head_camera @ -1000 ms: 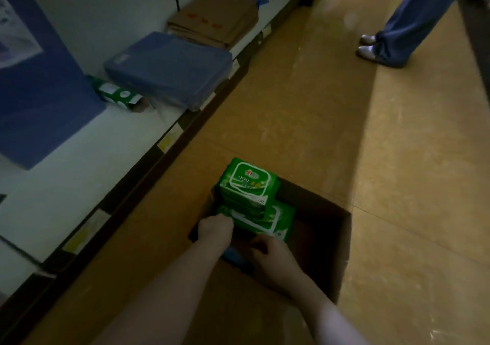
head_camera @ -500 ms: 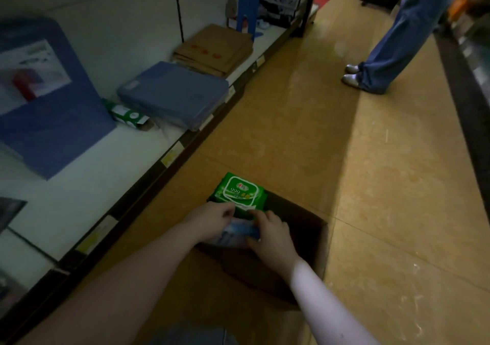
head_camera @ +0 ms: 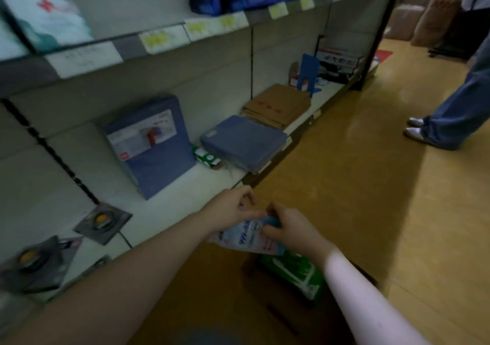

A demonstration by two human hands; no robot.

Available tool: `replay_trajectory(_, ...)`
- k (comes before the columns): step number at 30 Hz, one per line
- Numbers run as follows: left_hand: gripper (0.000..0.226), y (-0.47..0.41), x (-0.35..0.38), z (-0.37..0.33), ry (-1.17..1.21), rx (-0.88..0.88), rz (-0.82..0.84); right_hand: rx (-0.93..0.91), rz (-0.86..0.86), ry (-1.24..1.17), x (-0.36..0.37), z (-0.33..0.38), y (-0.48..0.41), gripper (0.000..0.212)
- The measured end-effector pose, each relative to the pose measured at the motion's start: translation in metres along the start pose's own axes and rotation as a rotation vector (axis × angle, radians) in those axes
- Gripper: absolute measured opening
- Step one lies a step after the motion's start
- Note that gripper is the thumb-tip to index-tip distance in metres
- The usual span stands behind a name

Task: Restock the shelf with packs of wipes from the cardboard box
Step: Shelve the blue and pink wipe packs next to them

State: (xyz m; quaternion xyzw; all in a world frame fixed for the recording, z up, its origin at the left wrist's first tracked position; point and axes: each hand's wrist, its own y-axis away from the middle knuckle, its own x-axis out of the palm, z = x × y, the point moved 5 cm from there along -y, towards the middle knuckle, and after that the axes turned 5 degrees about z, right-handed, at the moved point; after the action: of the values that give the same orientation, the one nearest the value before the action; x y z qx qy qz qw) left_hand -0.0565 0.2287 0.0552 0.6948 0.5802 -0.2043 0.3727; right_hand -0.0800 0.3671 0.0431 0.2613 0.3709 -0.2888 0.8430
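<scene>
A pale blue and pink pack of wipes (head_camera: pixel 248 237) hangs in the air just off the front edge of the low white shelf (head_camera: pixel 169 212). My left hand (head_camera: pixel 230 208) holds its far left corner with curled fingers. Its right end is pinched by my right hand (head_camera: pixel 289 228). Below my right forearm lie green packs of wipes (head_camera: pixel 297 270) inside the dark cardboard box (head_camera: pixel 254 270) on the floor. Most of the box is hidden by my arms.
On the shelf stand an upright blue package (head_camera: pixel 148 143), a flat blue package (head_camera: pixel 244 143), a small green pack (head_camera: pixel 206 156) and brown folded bags (head_camera: pixel 278 106). Grey packets (head_camera: pixel 103 222) lie at the left. A person's legs (head_camera: pixel 450 111) stand on the tan floor at right.
Both hands rose out of the box with the pale blue pack and carried it toward the shelf edge. My view swung up from the box to the shelves.
</scene>
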Motion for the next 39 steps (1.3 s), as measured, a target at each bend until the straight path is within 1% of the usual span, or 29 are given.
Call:
replay_trajectory(2,0.049,0.02,-0.026,0.004,0.027,-0.009,-0.022,-0.087,-0.019,0.025,-0.008,0.027,-0.009,0.023)
replay_trajectory(4,0.052,0.039,-0.049,0.009,0.008,-0.012,-0.058,-0.167,-0.032,0.029,-0.012,0.054,-0.016,0.023)
replay_trajectory(7,0.05,0.074,-0.082,0.017,-0.092,-0.029,-0.109,-0.27,-0.034,-0.003,-0.013,0.096,-0.027,0.027)
replay_trajectory(10,0.043,0.115,-0.11,0.023,-0.178,-0.064,-0.175,-0.362,0.001,0.0,-0.012,0.141,-0.033,0.021)
replay_trajectory(13,0.04,0.157,-0.136,0.021,-0.235,-0.095,-0.266,-0.498,-0.003,0.009,-0.012,0.184,-0.033,0.019)
replay_trajectory(15,0.039,0.203,-0.162,0.024,-0.298,-0.127,-0.371,-0.642,-0.039,-0.012,-0.011,0.23,-0.032,0.02)
replay_trajectory(16,0.039,0.216,-0.169,0.022,-0.311,-0.135,-0.411,-0.68,-0.089,-0.029,-0.015,0.24,-0.027,0.023)
replay_trajectory(17,0.038,0.246,-0.186,0.024,-0.318,-0.159,-0.486,-0.743,-0.137,-0.061,-0.016,0.265,-0.026,0.029)
replay_trajectory(19,0.033,0.294,-0.209,0.025,-0.269,-0.178,-0.62,-0.796,-0.225,-0.204,-0.02,0.3,-0.02,0.043)
replay_trajectory(22,0.031,0.364,-0.241,0.022,-0.148,-0.174,-0.822,-0.871,-0.246,-0.473,-0.018,0.353,-0.013,0.05)
replay_trajectory(24,0.03,0.408,-0.26,0.024,-0.1,-0.191,-0.944,-0.906,-0.185,-0.583,-0.01,0.393,-0.007,0.05)
replay_trajectory(26,0.034,0.445,-0.278,0.026,-0.109,-0.211,-1.027,-0.954,-0.142,-0.665,-0.003,0.435,-0.003,0.049)
replay_trajectory(30,0.038,0.508,-0.309,0.04,-0.113,-0.262,-1.154,-1.025,-0.144,-0.688,0.014,0.513,0.004,0.047)
replay_trajectory(32,0.036,0.527,-0.32,0.05,-0.136,-0.308,-1.173,-1.041,-0.148,-0.661,0.024,0.541,0.004,0.047)
replay_trajectory(35,0.033,0.549,-0.338,0.067,-0.234,-0.353,-1.162,-1.021,-0.19,-0.638,0.044,0.575,-0.002,0.045)
replay_trajectory(39,0.032,0.563,-0.359,0.092,-0.328,-0.438,-1.128,-0.904,-0.138,-0.679,0.069,0.602,-0.018,0.035)
